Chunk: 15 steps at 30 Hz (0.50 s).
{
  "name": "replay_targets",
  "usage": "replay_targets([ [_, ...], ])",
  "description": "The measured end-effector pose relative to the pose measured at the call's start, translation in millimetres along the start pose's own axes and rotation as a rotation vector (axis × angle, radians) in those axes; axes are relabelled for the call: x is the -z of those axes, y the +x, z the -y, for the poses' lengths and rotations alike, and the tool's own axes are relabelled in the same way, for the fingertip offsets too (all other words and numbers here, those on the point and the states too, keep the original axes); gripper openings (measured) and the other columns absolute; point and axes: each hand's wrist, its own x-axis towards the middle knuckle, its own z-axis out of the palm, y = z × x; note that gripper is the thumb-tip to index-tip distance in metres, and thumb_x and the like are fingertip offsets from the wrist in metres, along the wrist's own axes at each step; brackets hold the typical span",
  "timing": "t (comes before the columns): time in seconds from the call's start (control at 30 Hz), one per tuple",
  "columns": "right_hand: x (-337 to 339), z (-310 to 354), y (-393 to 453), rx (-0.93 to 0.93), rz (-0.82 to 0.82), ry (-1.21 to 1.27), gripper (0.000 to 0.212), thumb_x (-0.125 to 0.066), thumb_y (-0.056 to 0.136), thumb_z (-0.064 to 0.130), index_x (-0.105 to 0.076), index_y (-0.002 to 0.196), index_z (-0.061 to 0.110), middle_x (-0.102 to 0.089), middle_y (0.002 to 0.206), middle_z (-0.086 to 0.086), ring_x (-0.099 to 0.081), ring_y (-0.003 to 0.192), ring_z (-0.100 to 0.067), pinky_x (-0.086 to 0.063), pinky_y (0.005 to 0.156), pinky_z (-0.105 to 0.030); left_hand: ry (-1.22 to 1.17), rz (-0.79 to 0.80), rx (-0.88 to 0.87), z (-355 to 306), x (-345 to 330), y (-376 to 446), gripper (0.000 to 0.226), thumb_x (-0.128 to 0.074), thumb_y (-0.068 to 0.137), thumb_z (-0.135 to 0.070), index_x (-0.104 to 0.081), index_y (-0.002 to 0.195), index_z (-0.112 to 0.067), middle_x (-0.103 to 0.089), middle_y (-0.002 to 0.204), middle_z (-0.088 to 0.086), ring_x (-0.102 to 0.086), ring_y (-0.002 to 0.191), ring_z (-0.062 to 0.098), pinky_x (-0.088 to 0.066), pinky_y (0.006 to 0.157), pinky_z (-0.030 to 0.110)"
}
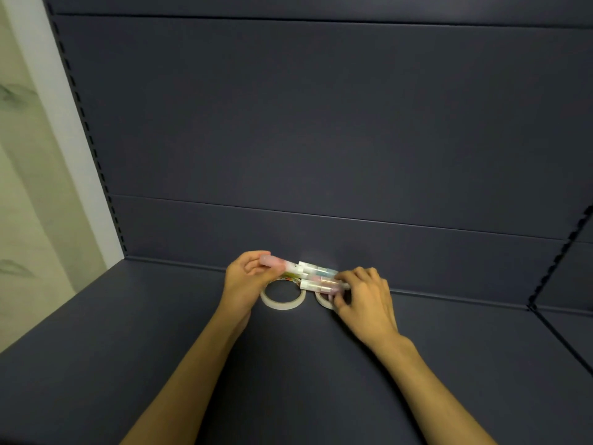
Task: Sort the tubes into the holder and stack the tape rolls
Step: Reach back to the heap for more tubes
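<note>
A: Take the large tape roll (283, 298) as the marker. Where do the tubes sit?

B: Bunched just behind and above it, near the back edge of the dark shelf (128, 364); the left hand (245, 277) pinches the pink-capped tube (277, 264) at its cap end, fingers curled round it; that tube looks raised clear of the bundle.

A: And the right hand (364, 298)?

B: To the right of the roll; its fingers are bent round the ends of the remaining tubes (321, 282), seemingly clamping them as a bunch so they cannot roll while one is drawn out; that is my reading, not something plainly shown.

A: How do the tubes look?

B: Slim and pale, white bodies with pastel ends, pink on some and blue-green on one; too blurred to count for sure.

A: The rolls?

B: The large roll lies flat, a thin whitish ring with a wide open middle; a smaller roll (324, 300) lies flat just to its right, half hidden under the right hand; they are side by side, so not yet stacked.

A: Any holder?

B: I cannot tell; a scrap of colourful print (286, 277) shows behind the large roll, under the tubes, but what it belongs to is hidden.
</note>
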Motion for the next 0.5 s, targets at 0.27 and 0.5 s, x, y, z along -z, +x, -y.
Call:
replay_targets([
  [0.27, -0.5, -0.6, 1.6, -0.143, 0.04, -0.039, 0.02, -0.064, 0.087, 0.036, -0.07, 0.099, 0.022, -0.064, 0.098, 0.005, -0.048, 0.098, -0.019, -0.036, 0.077, -0.031, 0.016, 0.077, -0.013, 3.8, 0.7, -2.5, 0.027, -0.076, 0.085, -0.009, -0.072, 0.112, -0.012, -0.077, 0.102, 0.005, -0.072, 0.1, 0.018, -0.055, 0.088, 0.027],
  [0.5, 1.4, -2.8, 1.8, -0.204, 0.082, 0.081, 0.017, -0.069, 0.085, 0.041, -0.064, 0.094, 0.028, -0.062, 0.087, 0.013, -0.045, 0.096, -0.015, -0.038, 0.081, -0.031, 0.009, 0.095, 0.006, 3.7, -3.3, -4.9, 0.029, -0.077, 0.083, -0.01, -0.069, 0.111, -0.009, -0.077, 0.1, 0.005, -0.073, 0.097, 0.017, -0.056, 0.093, 0.035],
])
